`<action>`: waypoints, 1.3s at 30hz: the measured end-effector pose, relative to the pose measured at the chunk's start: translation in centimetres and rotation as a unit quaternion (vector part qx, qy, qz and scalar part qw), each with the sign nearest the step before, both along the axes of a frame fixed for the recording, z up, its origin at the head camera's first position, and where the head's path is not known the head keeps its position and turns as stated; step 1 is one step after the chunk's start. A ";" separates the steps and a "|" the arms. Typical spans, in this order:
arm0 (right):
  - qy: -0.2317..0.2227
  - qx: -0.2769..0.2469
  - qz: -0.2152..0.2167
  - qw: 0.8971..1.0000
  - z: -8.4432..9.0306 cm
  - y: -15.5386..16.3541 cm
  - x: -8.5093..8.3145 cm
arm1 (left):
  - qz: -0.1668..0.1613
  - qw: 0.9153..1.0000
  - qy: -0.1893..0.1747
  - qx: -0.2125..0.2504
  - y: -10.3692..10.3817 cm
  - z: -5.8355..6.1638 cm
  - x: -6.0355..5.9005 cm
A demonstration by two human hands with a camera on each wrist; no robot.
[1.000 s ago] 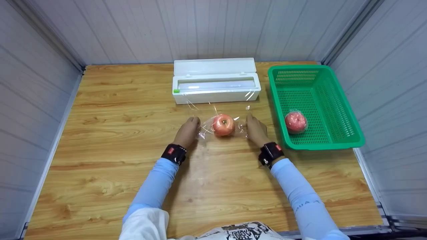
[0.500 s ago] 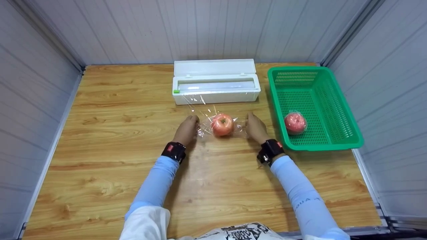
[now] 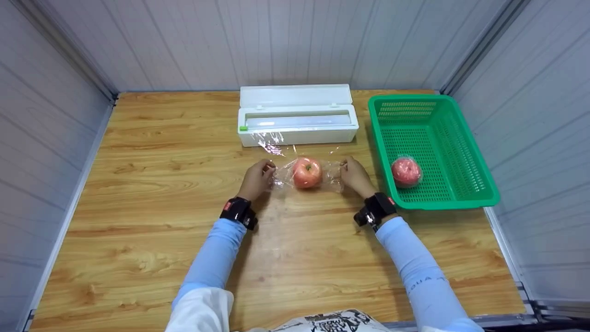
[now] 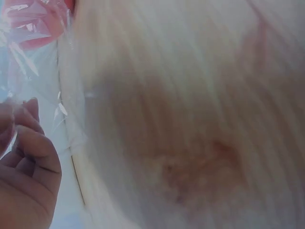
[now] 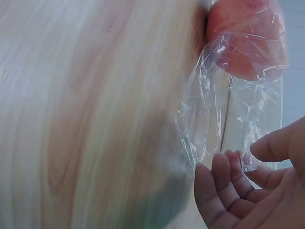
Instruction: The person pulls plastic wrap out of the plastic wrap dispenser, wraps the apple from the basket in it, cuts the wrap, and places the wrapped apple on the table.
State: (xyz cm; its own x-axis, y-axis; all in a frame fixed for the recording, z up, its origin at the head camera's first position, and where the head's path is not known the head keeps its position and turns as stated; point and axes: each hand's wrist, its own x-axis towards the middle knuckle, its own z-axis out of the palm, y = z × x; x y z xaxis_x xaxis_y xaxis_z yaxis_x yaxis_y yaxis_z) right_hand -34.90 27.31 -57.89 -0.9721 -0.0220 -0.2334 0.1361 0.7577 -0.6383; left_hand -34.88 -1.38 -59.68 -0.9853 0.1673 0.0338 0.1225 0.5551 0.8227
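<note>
A red apple (image 3: 307, 173) sits on the table between both hands, with clear cling film (image 3: 331, 176) over it and spread to either side. On the left, my left hand (image 3: 256, 180) pinches one side of the film in curled fingers. My right hand (image 3: 357, 179) pinches the opposite side; the right wrist view has the film (image 5: 250, 138) gathered between thumb and fingers. Wrinkled film covers the apple (image 5: 248, 40) there too. In the left wrist view, film (image 4: 52, 90) runs from the apple (image 4: 35, 26) down to the fingers.
Behind the apple stands a white cling film dispenser (image 3: 299, 137), lid raised, a roll inside and film reaching its front. To the right, a green basket (image 3: 447, 205) holds a film-wrapped apple (image 3: 406, 173). Pale panel walls (image 3: 295, 41) enclose the wooden table (image 3: 161, 193).
My left hand has turned slightly, so its thumb and fingertips show more. The film's glints by the dispenser have shifted. The apple stays in place; the whole head view has tilted a little.
</note>
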 end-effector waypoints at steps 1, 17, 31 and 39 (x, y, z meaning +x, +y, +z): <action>0.001 0.002 0.001 1.000 0.0 0.0 0.0 | 0.003 1.000 -0.001 0.005 0.0 0.1 0.0; 0.095 0.121 0.016 0.988 3.4 -2.1 -0.6 | 0.072 0.997 -0.019 0.014 -2.0 1.5 -0.9; 0.139 0.097 0.092 0.981 7.5 -6.5 -3.7 | 0.165 0.985 0.044 -0.014 -4.0 3.1 -4.1; 0.137 0.117 0.130 0.975 7.8 -9.9 -5.3 | 0.174 0.985 0.010 -0.019 -3.9 3.2 -5.6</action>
State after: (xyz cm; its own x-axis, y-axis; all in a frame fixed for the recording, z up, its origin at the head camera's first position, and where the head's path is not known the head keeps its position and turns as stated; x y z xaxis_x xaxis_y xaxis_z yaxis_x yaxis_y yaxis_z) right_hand -40.23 17.37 -50.11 -0.9674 -0.2533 0.0064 -0.2313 0.8728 -0.4297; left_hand -40.49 -5.23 -56.47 -0.9825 -0.1778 0.0549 -0.0631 0.5962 0.8004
